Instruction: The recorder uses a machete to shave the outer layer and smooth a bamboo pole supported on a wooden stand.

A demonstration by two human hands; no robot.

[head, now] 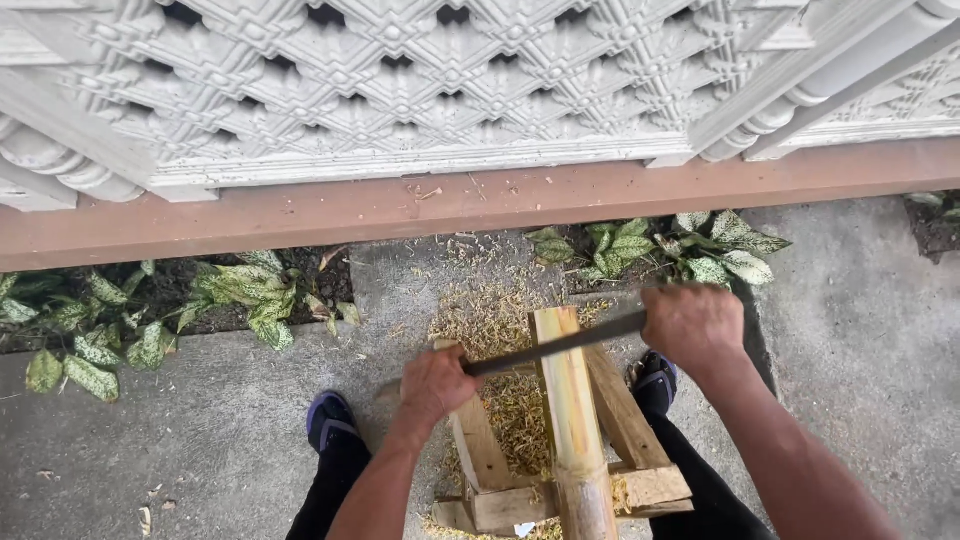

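Note:
A thick yellow bamboo pole (572, 400) lies lengthways on a wooden V-shaped stand (482, 450) between my legs. A long dark blade (555, 346) rests crosswise on the pole near its far end. My left hand (433, 385) grips the blade's left end. My right hand (692, 323) grips its right end. Both hands are closed around the tool, one on each side of the pole.
Pale shavings (490, 320) litter the concrete ahead of the stand. My shoes (328, 418) stand either side of it. Leafy green plants (240, 295) grow along a brown ledge (300, 215) under a white ornate fence (400, 80).

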